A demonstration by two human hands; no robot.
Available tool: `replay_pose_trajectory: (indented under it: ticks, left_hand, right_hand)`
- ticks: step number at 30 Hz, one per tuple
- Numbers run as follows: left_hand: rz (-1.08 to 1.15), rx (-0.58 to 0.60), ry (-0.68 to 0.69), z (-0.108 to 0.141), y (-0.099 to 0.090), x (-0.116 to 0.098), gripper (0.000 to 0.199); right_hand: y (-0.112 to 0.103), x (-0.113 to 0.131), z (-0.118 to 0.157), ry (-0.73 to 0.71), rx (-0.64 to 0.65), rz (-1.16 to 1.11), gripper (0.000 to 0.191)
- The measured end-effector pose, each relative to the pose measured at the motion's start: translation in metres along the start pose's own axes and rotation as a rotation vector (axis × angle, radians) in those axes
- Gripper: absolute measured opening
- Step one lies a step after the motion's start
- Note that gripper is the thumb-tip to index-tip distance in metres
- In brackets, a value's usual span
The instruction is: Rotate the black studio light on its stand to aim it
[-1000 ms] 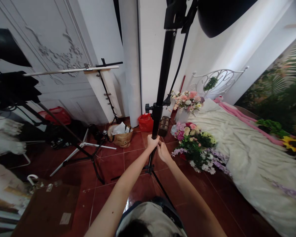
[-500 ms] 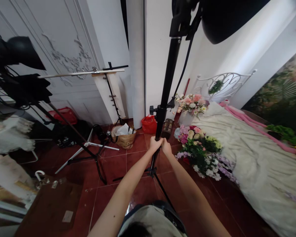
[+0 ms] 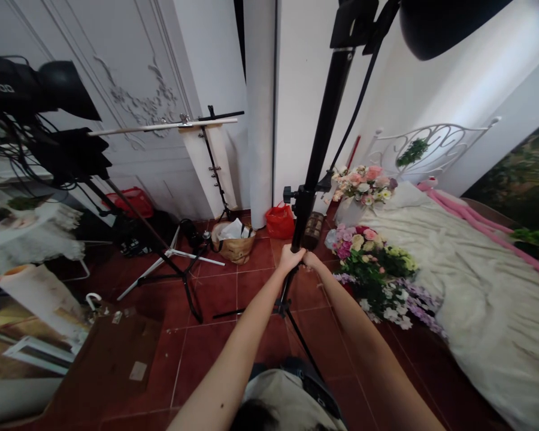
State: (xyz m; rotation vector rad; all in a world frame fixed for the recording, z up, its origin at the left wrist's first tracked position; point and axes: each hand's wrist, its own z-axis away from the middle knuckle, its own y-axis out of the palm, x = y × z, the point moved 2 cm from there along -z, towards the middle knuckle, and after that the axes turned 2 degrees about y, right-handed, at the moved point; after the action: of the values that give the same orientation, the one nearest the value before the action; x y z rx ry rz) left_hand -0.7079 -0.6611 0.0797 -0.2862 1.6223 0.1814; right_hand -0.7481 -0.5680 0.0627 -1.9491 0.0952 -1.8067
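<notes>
Bed (image 3: 467, 281) under rumpled cream cloth at right, on dark red tile floor (image 3: 220, 353). Tall black metal light-stand pole (image 3: 323, 131) stands upright-tilted before both hands. Left hand (image 3: 291, 258): fingers clenched round pole. Right hand (image 3: 312, 260) just beside it: fingers seem curled on pole, poorly seen. Pink-and-white flower bunch (image 3: 372, 275) near right hand.

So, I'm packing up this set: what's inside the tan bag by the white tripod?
The tan bag holds crumpled white paper or plastic, filling its mouth. That covers whatever lies lower down, so nothing beneath can be seen.
</notes>
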Motion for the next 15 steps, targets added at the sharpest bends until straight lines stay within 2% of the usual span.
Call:
replay_pose_trajectory:
  ticks: [2, 5, 10, 13, 15]
  left_hand:
    - [0.007, -0.004, 0.007, 0.001, 0.0, 0.0, 0.018]
    - [0.011, -0.016, 0.022, 0.002, 0.001, -0.001, 0.017]
    - [0.006, -0.028, 0.034, 0.002, 0.003, -0.002, 0.015]
    - [0.003, -0.028, 0.023, 0.001, 0.003, -0.003, 0.014]
    - [0.009, -0.019, 0.012, 0.001, 0.004, -0.002, 0.014]
  right_hand:
    - [-0.004, -0.015, 0.005, 0.094, 0.063, 0.056, 0.03]
    - [-0.009, -0.035, 0.018, 0.129, 0.067, 0.093, 0.032]
    - [-0.008, -0.054, 0.042, 0.03, 0.06, 0.045, 0.035]
    - [-0.006, -0.059, 0.049, -0.059, 0.049, 0.03, 0.04]
    - [-0.004, -0.063, 0.05, -0.068, 0.049, -0.001, 0.043]
